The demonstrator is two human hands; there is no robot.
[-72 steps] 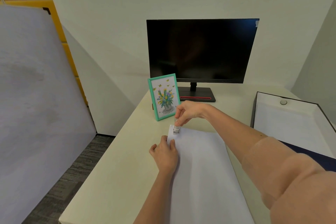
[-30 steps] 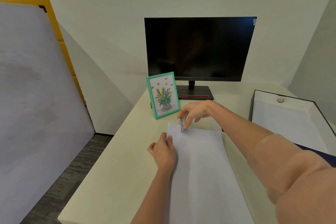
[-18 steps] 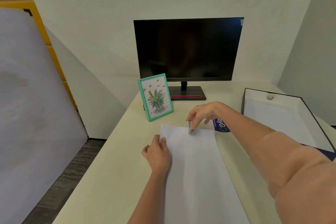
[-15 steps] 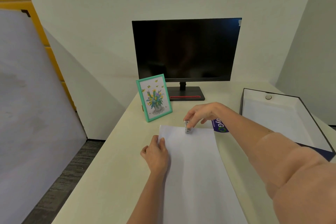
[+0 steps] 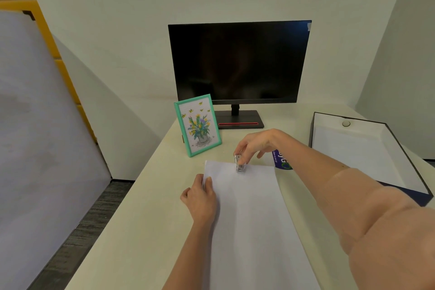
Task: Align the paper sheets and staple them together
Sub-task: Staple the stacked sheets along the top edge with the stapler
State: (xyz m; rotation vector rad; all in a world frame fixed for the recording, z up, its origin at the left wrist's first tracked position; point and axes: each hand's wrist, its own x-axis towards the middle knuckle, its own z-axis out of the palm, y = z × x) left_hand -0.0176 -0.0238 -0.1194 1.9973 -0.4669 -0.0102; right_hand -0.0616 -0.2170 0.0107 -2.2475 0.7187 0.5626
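From the head camera, the paper sheets (image 5: 249, 214) lie as one flat, smooth white stack on the matte cream desk (image 5: 131, 231), their long axis running from the person toward the monitor (image 5: 240, 63). The left hand (image 5: 200, 198) rests flat on the stack's left edge near the far corner, fingers loosely curled and pressing down, gripping nothing. The right hand (image 5: 259, 143) pinches a small, shiny metallic stapler (image 5: 240, 163) between fingertips; the stapler sits on the stack's far short edge, its long axis pointing roughly along the sheets. A teal-framed flower picture (image 5: 199, 125) stands beside the monitor's base. An open dark-rimmed box (image 5: 367, 148) lies to the right.
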